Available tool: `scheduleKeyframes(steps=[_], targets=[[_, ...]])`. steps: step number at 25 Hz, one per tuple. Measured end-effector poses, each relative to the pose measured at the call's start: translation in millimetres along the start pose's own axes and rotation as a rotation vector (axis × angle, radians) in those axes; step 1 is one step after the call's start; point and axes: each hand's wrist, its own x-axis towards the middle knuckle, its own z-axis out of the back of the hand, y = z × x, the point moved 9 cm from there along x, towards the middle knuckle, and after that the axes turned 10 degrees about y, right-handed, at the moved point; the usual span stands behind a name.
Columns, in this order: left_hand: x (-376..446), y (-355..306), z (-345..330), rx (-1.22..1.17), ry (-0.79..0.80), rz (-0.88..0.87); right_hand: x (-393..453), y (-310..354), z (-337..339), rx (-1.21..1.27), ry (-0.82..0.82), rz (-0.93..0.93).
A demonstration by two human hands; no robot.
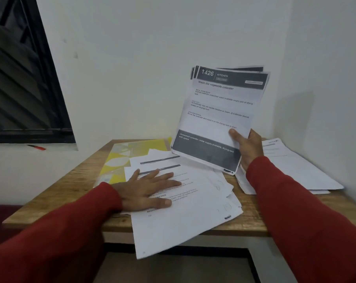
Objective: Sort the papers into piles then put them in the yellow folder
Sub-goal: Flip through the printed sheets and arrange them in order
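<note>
Right hand [247,148] fingers pinch held stack [218,117] upright, thumb on front, likely for reading headers; left hand [146,188] fingers spread flat, pinning loose pile [193,217] against sliding off tabletop [56,190] edge; yellow folder [120,158] just beyond left fingertips, partly under papers; third pile [295,166] past right fingers.

We saw a wooden table [71,185] set in a wall corner. Directly on it lay a yellow folder [120,158], a fanned pile of printed papers [193,217] overhanging the front edge, and a second paper pile [295,170] at right.
</note>
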Motion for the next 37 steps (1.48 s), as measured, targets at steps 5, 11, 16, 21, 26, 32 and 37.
scheduleKeyframes(steps=[5,11,16,21,26,32,37], targets=[[36,19,35,-0.004,-0.048,0.043,2,-9,3,0.048,-0.008,-0.021],[13,31,132,-0.664,-1.036,-0.030,4,-14,-5,0.151,0.001,0.007],[70,27,104,-1.435,-0.705,-0.146,1,-13,-21,0.133,0.105,0.011],[83,34,95,-1.451,-0.654,-0.269,10,-17,-23,0.085,0.153,-0.048],[79,36,103,-1.474,-0.751,-0.354,6,-20,-29,0.070,0.222,-0.106],[73,50,104,-1.487,-0.826,-0.323,0,-18,-35,0.056,0.289,-0.141],[69,68,101,-1.481,-0.905,-0.200,-1,-19,-40,0.073,0.315,-0.158]])
